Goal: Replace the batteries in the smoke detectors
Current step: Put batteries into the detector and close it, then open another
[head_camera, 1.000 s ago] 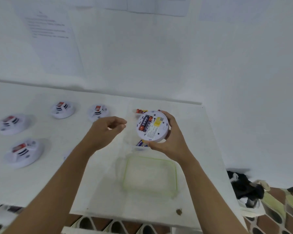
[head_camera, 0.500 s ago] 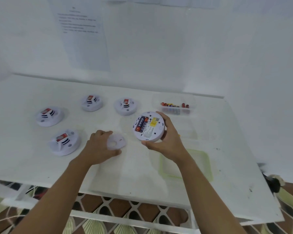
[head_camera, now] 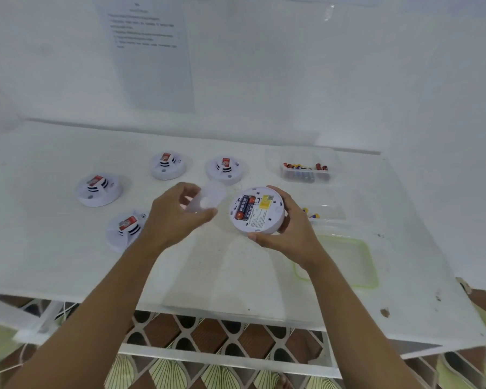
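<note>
Two batts [head_camera: 244, 210] show in detector [head_camera: 261, 220]; L hand's [head_camera: 174, 217] cover [head_camera: 209, 196] blurred.

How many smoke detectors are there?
5 detectors. Four sit on the table: one far left, one front left partly behind the left hand holding a cover, two at the back. The right hand holds the fifth.

Printed sheet [head_camera: 152, 57] on wall, green-rimmed lid [head_camera: 345, 259]

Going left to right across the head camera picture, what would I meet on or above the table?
The far-left smoke detector → left hand → round cover it holds → open smoke detector → right hand gripping it → green-rimmed tray.
</note>
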Demonstrator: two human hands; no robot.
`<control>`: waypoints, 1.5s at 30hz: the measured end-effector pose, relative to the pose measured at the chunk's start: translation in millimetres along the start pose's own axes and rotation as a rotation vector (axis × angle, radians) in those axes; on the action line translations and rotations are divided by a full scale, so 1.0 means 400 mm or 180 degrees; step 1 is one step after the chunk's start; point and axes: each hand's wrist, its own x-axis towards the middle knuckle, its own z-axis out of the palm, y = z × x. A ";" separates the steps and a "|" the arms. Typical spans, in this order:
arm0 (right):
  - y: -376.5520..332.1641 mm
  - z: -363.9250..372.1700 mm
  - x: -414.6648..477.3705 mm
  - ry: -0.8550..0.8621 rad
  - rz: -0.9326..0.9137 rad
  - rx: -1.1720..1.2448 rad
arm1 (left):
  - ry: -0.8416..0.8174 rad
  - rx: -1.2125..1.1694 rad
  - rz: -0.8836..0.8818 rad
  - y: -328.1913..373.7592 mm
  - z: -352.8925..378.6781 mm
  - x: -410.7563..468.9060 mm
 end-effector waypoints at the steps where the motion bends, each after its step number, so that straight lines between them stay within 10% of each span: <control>1: -0.001 0.003 0.000 -0.0066 0.0022 -0.0030 | -0.0101 -0.0165 0.0159 0.011 -0.011 0.001; 12: -0.023 0.033 0.015 -0.0390 0.0124 -0.0151 | -0.1040 -0.0178 0.1002 0.065 -0.014 0.006; 45: -0.069 -0.016 0.049 -0.0534 0.0014 -0.0395 | -0.1263 0.0184 0.1186 0.076 0.017 0.025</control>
